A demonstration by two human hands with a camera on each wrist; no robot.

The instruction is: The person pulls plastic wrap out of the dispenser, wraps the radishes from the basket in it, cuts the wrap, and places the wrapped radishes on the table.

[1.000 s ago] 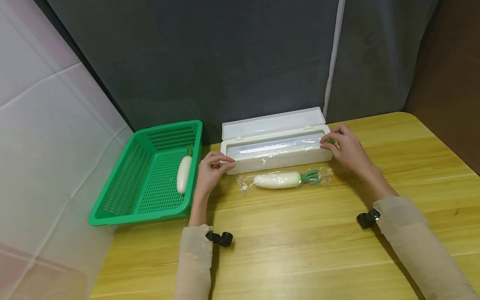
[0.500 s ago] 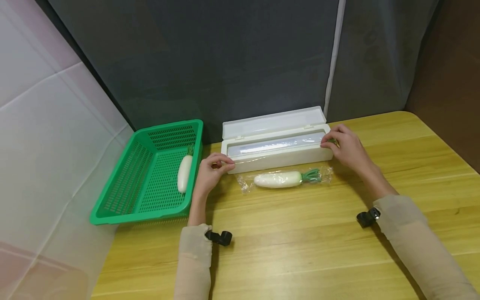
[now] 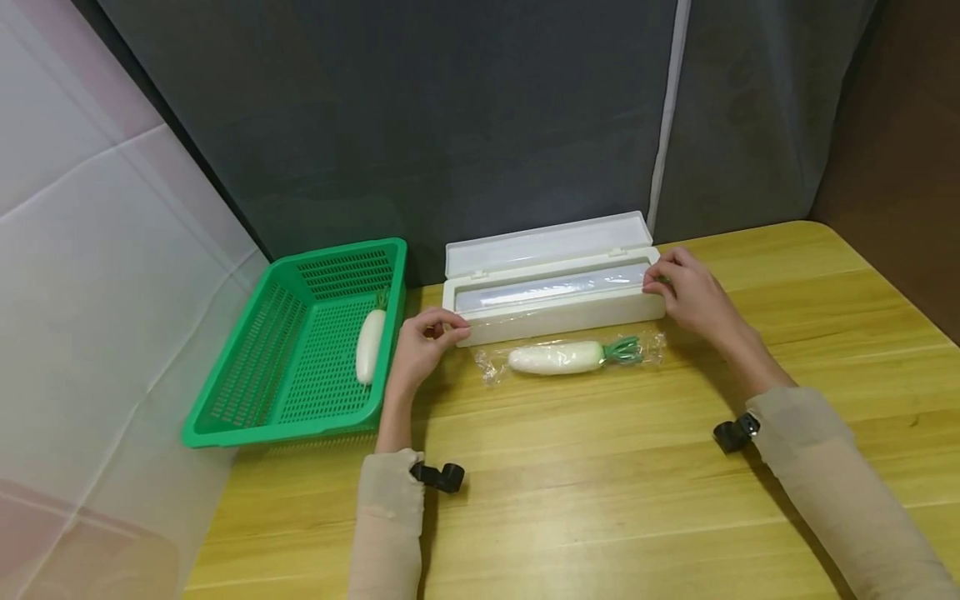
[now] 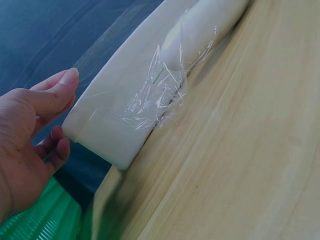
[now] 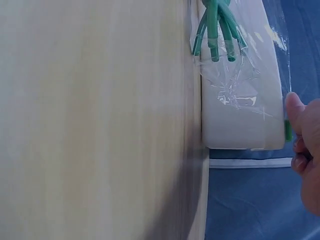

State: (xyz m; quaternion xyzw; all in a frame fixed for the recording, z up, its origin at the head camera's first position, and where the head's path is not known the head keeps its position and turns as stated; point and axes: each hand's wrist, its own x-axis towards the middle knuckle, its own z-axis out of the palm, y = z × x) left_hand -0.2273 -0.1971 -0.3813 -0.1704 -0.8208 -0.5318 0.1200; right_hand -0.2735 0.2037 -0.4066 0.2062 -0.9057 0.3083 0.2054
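Head: film (image 3: 551, 289) between both grips (image 3: 422, 346) (image 3: 693, 296)

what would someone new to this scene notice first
Probably the bright green rectangular plastic basket on the left, a white radish lying along its right side. Next, the long white box at the back centre, its lid open; just in front lies a film-wrapped white radish with green stalks.

Basket (image 3: 300, 432) left of box (image 3: 564, 320), radish (image 3: 369, 348) inside; second radish (image 3: 557, 358) before box.

Right grip (image 3: 693, 300) now hides the green tab (image 5: 288, 130) from head view
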